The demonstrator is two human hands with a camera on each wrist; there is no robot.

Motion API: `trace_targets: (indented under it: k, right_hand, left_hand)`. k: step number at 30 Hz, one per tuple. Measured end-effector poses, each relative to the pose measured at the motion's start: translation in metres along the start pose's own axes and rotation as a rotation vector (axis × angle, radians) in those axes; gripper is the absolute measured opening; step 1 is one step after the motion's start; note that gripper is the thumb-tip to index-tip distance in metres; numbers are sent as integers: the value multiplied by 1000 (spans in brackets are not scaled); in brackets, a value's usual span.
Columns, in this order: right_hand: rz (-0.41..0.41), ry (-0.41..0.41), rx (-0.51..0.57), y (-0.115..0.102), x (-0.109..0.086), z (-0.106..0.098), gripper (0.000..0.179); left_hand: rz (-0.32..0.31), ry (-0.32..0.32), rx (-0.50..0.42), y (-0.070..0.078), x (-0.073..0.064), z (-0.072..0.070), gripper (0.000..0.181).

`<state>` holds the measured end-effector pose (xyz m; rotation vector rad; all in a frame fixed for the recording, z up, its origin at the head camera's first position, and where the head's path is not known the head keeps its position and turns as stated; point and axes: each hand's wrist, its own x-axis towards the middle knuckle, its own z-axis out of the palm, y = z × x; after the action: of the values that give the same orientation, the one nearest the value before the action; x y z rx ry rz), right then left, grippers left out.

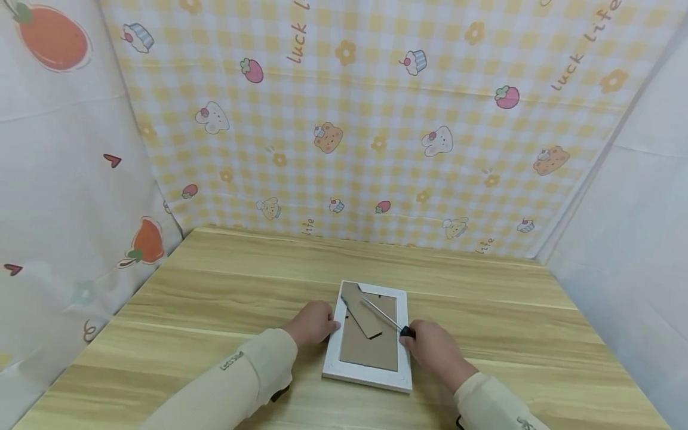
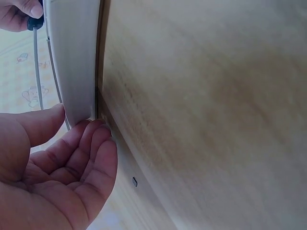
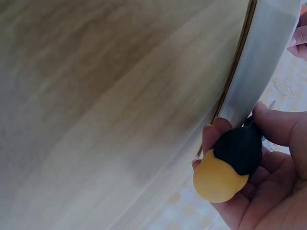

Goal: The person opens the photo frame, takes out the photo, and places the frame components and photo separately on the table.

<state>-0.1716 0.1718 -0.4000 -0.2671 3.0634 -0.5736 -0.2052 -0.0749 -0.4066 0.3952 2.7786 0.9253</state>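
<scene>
A white picture frame (image 1: 371, 375) lies back side up on the table, its brown backing board (image 1: 376, 353) showing. A stand flap (image 1: 361, 313) slants across that board. My left hand (image 1: 312, 322) pinches the frame's left edge, thumb on top and curled fingers at the side, as the left wrist view shows. In my right hand (image 1: 436, 349) is a screwdriver (image 1: 383, 312), its metal shaft reaching over the backing toward the flap's upper part. Its black and yellow handle (image 3: 235, 153) sits in my curled fingers, right at the frame's right edge.
The wood-grain table (image 1: 226, 280) extends around the frame on all sides. Behind it hangs a yellow checked cloth (image 1: 376, 119) with cartoon prints. White cloths (image 1: 59, 197) close off the left and right sides.
</scene>
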Motion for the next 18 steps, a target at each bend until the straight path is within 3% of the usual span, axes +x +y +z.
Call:
trace_targets:
  k: [9,18]
  right_hand:
    - [-28,4,-1,0,4,2,26]
    - [-94,27,-34,4,8,-7,23]
  left_hand:
    - [37,27,14,-4,-1,1,32]
    - [-9,5,-12,-3,-2,-1,31]
